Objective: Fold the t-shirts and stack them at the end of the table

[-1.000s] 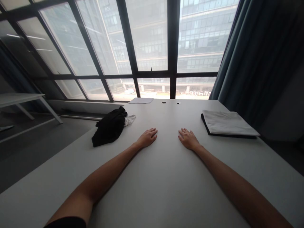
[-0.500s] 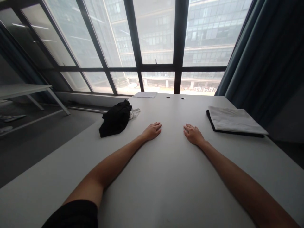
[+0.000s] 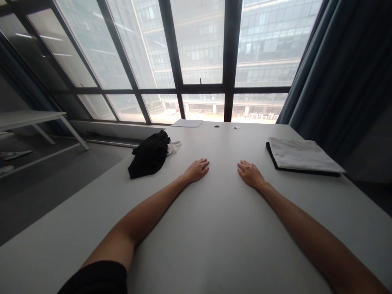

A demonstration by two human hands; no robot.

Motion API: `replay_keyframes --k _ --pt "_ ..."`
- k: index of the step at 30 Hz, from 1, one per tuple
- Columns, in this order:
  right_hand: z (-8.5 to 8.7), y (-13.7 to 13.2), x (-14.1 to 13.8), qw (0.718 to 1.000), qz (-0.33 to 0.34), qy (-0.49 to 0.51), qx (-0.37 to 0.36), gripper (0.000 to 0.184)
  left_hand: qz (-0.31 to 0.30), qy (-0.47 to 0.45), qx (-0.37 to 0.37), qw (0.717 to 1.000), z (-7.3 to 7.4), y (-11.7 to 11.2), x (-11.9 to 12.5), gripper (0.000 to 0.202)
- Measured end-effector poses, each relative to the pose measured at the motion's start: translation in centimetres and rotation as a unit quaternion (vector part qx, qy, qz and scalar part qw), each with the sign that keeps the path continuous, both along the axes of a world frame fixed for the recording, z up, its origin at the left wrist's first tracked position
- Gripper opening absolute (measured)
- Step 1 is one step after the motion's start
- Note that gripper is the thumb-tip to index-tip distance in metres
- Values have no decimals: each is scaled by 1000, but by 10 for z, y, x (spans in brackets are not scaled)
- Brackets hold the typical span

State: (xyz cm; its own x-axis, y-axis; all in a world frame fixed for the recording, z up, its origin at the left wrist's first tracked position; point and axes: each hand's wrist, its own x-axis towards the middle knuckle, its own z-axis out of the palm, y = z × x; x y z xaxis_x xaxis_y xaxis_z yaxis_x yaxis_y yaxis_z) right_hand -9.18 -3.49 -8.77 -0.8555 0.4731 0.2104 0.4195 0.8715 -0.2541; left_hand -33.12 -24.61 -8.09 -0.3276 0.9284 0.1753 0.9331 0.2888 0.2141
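Palm down on the white table, my left hand lies flat with its fingers stretched out and holds nothing. My right hand rests the same way a short distance to the right, its fingers extended. To the left of my left hand is a crumpled black cloth, with a piece of white fabric sticking out at its right side. Right of my right hand lies a folded light grey cloth on top of a black layer. Neither hand touches these cloths.
White papers lie at the table's far edge, near two small round cable holes, one at the middle. Large windows stand behind. A blue curtain hangs at the right. Another white table stands at the left.
The view has shifted very slightly. Both hands and the cloths stay where they were on the table.
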Motion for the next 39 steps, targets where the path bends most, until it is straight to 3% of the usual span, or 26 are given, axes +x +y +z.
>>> replay_keyframes --k 16,21,25,28,30,34,39 --pt "-3 4 1 1000 6 2 2 45 0 -3 38 999 6 -6 -11 44" --pt "-3 4 2 1000 7 2 2 46 100 33 81 991 31 -22 -41 49" --pt "-4 3 2 1000 8 6 3 46 276 96 106 950 52 -49 -80 59" --pt "-5 4 2 1000 6 8 2 46 426 86 90 896 50 -72 -107 76" --pt "-6 5 2 1000 7 10 4 45 483 57 71 871 41 -85 -119 85" --pt "-8 7 1 1000 12 12 11 45 491 67 55 867 21 -97 -131 82" --pt "-8 8 1 1000 16 13 13 44 488 70 75 867 16 -98 -134 67"
